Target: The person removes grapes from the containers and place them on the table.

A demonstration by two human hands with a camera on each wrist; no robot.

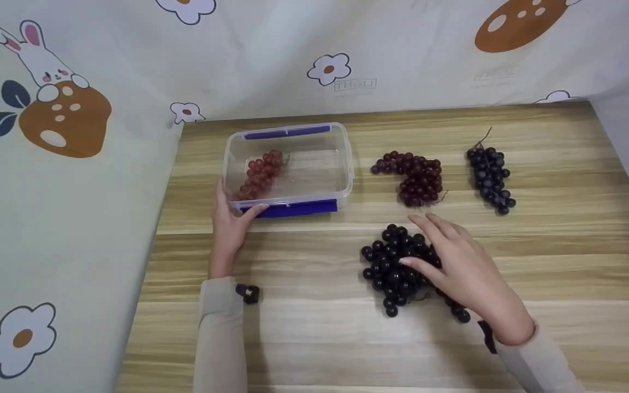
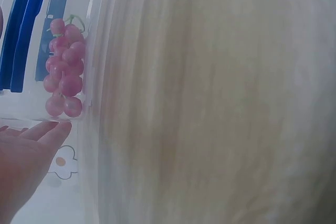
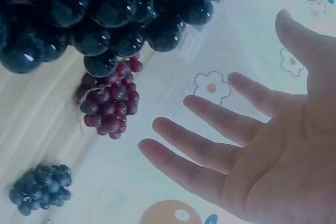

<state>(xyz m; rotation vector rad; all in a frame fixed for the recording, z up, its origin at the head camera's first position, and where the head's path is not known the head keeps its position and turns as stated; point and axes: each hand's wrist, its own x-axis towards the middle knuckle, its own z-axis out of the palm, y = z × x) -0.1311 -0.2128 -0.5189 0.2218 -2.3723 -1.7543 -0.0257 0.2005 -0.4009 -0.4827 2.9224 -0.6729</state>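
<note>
My left hand (image 1: 231, 226) holds the near left corner of a clear plastic food container (image 1: 347, 158). Its thumb lies on the blue front latch, the fingers against the left wall. A bunch of red grapes (image 1: 261, 176) lies inside; the left wrist view shows these grapes (image 2: 64, 69) through the wall. Over a large bunch of black grapes (image 1: 388, 267) hovers my right hand (image 1: 467, 267), hiding part of it. In the right wrist view this hand (image 3: 262, 145) has spread fingers and an empty palm, apart from the black grapes (image 3: 113, 11).
Behind the black bunch lies a dark red bunch of grapes (image 1: 421, 177). Further right is a blue-black bunch (image 1: 490, 177) with a thin stem. Patterned cloth (image 1: 271, 71) rises at the back and left edges of the wooden table (image 1: 303, 327).
</note>
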